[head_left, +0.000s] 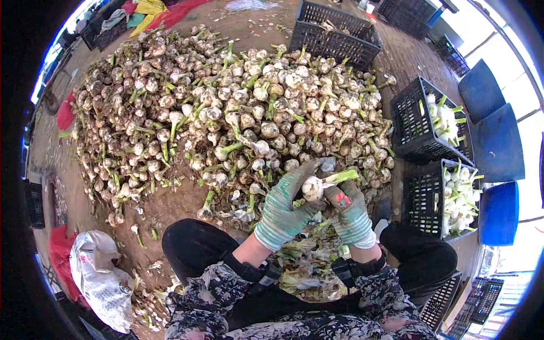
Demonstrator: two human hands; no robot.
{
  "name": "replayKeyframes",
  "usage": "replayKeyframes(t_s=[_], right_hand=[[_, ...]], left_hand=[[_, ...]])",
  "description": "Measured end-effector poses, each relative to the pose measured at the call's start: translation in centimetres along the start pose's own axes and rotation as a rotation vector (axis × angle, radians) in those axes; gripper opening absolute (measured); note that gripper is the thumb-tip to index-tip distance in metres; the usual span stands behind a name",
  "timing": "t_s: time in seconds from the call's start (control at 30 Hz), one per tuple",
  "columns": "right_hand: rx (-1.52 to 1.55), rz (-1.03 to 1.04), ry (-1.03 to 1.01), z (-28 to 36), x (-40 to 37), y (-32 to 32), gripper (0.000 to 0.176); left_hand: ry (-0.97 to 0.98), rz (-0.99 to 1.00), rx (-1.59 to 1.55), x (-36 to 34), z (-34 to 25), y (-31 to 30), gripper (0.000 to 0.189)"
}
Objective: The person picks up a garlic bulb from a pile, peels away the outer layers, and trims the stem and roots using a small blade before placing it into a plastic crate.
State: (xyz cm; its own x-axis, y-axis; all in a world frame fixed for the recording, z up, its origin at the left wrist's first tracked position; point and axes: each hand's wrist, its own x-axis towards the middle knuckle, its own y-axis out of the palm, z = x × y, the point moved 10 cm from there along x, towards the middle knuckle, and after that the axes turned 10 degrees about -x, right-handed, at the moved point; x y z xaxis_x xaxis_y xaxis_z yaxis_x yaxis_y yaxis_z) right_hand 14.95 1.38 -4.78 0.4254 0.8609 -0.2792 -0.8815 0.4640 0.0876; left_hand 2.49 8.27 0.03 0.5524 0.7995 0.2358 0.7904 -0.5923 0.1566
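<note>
A garlic bulb (313,189) with a pale, mostly peeled skin and a green stem (342,176) pointing right is held between my hands. My left hand (288,207), in a green-and-white striped glove, is closed around the bulb from the left. Close against the bulb's right side, my right hand (352,218) wears a matching glove with its fingers curled in. A small red patch shows by the right thumb; I cannot tell whether it belongs to a tool. In front of both hands spreads a large heap of soil-stained garlic (243,113). Peeled leaves and skins (306,260) lie between my knees.
Two black crates (416,122) (422,198) of cleaned garlic stand at the right, beside blue containers (498,212). Another black crate (334,42) sits behind the heap. A white woven sack (102,283) lies at the lower left, near red netting (61,252).
</note>
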Motion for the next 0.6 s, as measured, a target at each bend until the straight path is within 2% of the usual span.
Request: replayKeyframes(t_s=[0.1,0.17,0.2,0.23,0.3,0.33,0.37,0.43,0.47,0.5,0.57,0.6], right_hand=[[-0.04,-0.033,0.034,-1.2,0.0,-1.2,0.031],[-0.411,0.022,-0.276,1.9,-0.5,-0.1,0.028],[-0.542,0.018,-0.448,3.7,-1.2,0.6,0.027],[-0.542,0.019,-0.449,3.9,-1.3,1.0,0.027],[-0.362,-0.018,-0.31,2.8,-1.1,0.5,0.028],[-0.238,-0.021,-0.119,1.1,-0.5,0.0,0.029],[-0.237,-0.019,-0.117,0.8,-0.5,-0.1,0.029],[-0.102,-0.034,-0.159,0.9,-0.3,-0.4,0.03],[0.171,0.105,-0.099,0.9,-0.1,0.7,0.03],[0.171,0.102,-0.097,1.4,-0.3,0.5,0.03],[-0.456,0.096,-0.236,5.0,-1.5,1.8,0.032],[-0.332,0.132,-0.128,3.9,-1.2,0.6,0.033]], left_hand=[[-0.037,-0.052,-0.119,-0.1,0.4,-0.4,0.061],[-0.417,-0.118,-0.568,-0.9,3.4,-0.3,0.059],[-0.377,-0.153,-0.613,-1.0,4.5,-0.5,0.055],[-0.376,-0.154,-0.614,-0.8,5.3,-0.5,0.055],[-0.648,-0.226,-0.615,-2.1,8.8,-0.3,0.049],[-0.528,-0.293,-0.534,-1.5,8.0,-0.9,0.048],[-0.529,-0.295,-0.533,-1.6,7.8,-0.5,0.048],[-0.315,-0.249,-0.35,-1.2,5.5,-0.4,0.049],[-0.113,-0.192,0.033,-0.6,3.5,-0.9,0.053],[-0.115,-0.19,0.032,-0.8,3.5,-1.3,0.053],[-0.486,-0.131,-0.479,-1.3,3.7,-0.5,0.052],[-0.576,-0.044,-0.584,-1.4,2.5,0.3,0.05]])
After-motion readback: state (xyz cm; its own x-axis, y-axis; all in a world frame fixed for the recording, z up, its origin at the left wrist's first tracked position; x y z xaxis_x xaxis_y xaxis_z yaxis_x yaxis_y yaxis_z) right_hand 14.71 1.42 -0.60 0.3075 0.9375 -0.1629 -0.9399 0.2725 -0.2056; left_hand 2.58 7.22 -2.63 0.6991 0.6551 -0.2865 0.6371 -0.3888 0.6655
